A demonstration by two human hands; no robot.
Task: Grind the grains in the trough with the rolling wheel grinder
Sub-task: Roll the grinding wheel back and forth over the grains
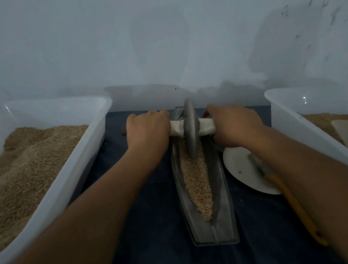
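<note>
Trough [206,196] lies between 2 tubs [47,170], wheel [190,127] standing in its far end, plate [243,171] right.

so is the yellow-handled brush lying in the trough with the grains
No, the brush lies across the white plate, right of the trough.

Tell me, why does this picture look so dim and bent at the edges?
Head view: light is low and bluish, so the wall carries soft shadows; the wide lens bows the left tub and stretches the forearms; grains in the trough look soft; small glints mark the right tub.
</note>
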